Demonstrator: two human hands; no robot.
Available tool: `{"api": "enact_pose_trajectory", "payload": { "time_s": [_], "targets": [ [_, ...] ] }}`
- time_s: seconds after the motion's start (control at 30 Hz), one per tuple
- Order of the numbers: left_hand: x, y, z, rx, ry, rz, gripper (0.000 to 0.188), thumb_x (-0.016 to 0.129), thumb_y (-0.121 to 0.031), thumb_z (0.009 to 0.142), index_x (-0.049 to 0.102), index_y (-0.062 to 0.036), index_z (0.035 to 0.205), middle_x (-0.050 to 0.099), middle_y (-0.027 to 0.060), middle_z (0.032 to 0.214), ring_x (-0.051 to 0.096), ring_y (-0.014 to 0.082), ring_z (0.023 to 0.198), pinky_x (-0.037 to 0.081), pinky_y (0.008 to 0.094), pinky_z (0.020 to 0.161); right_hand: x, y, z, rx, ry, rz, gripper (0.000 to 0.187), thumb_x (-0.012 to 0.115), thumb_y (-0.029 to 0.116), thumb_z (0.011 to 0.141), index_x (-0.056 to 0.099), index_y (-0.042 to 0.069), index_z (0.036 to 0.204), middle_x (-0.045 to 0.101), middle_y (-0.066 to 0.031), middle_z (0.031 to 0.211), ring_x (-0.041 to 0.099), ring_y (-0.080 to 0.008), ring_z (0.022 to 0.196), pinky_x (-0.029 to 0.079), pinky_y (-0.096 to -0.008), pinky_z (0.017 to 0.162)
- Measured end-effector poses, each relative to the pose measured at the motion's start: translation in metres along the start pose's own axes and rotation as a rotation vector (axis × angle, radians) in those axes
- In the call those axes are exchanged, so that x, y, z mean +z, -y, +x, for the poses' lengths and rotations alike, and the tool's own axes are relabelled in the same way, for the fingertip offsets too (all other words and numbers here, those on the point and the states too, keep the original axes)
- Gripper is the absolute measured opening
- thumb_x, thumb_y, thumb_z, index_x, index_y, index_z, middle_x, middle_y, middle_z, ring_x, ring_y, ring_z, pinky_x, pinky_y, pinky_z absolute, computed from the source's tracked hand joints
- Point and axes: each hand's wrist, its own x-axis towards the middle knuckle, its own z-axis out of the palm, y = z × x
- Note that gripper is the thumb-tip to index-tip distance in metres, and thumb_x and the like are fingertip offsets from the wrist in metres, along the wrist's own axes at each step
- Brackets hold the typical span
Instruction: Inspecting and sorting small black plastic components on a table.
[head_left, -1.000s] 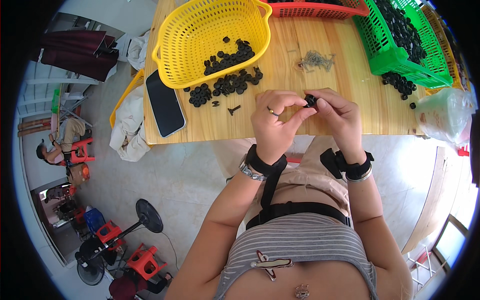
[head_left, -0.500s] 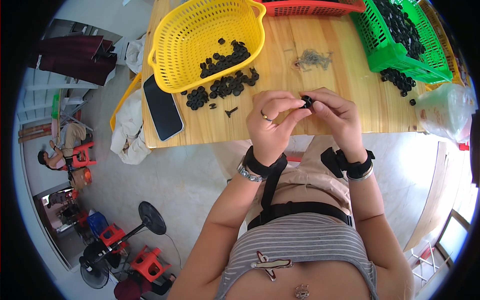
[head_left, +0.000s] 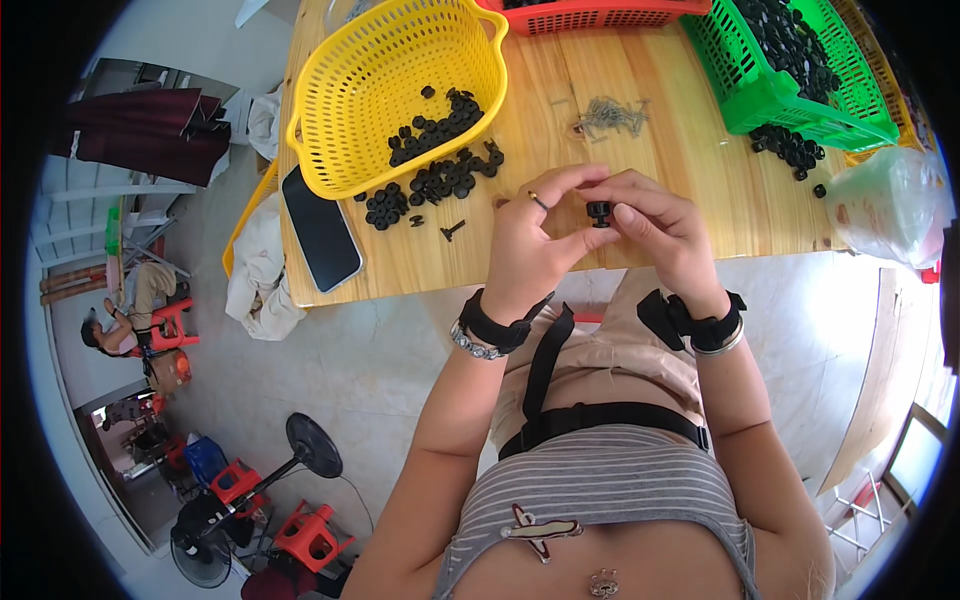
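Note:
Both my hands meet over the near edge of the wooden table, around a small black plastic part (head_left: pixel 599 212) with a round, stepped shape. My left hand (head_left: pixel 540 225) closes on it from the left, thumb at its lower end and index finger over the top. From the other side, the thumb and fingers of my right hand (head_left: pixel 662 222) pinch it. To the left lie a loose black T-shaped piece (head_left: pixel 453 231) and a heap of small black round parts (head_left: pixel 440 180). Beyond my hands is a small pile of thin metal pins (head_left: pixel 612 117).
A yellow basket (head_left: pixel 395 80) with black parts stands at the far left, a phone (head_left: pixel 320 232) beside it. A red basket (head_left: pixel 605 14) and a green crate (head_left: pixel 800 105) line the back and right. A plastic bag (head_left: pixel 888 210) sits at the right edge.
The black part has turned upright between my fingers, and my left index finger has risen over its top. The whole view has shifted slightly.

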Motion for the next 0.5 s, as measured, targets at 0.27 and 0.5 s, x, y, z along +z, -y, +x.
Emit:
{"api": "enact_pose_trajectory", "payload": {
  "time_s": [0.27,0.5],
  "targets": [
    [-0.0029,0.0007,-0.0024,-0.019,0.074,0.010,0.040,0.072,-0.004,0.071,0.061,0.0013,0.110,0.063,0.0094,0.108,0.057,0.0157,0.100,0.043,0.0274,0.090,0.0023,-0.0030,0.0006,-0.037,-0.008,-0.087,0.021,0.048,0.000,0.090,0.059,-0.006,0.106,0.056,-0.0088,0.097,0.053,-0.0177,0.092,0.041,-0.0269,0.082],
    [-0.0019,0.0010,-0.0034,-0.023,0.064,0.059,0.037,0.070,-0.002,0.072,0.061,0.0012,0.108,0.064,0.0086,0.105,0.058,0.0146,0.097,0.044,0.0267,0.087,0.0033,-0.0056,0.0006,-0.113,-0.022,-0.213,0.018,0.048,0.000,0.089,0.059,-0.006,0.102,0.056,-0.0110,0.093,0.054,-0.0211,0.087,0.043,-0.0280,0.078]
  ]
}}
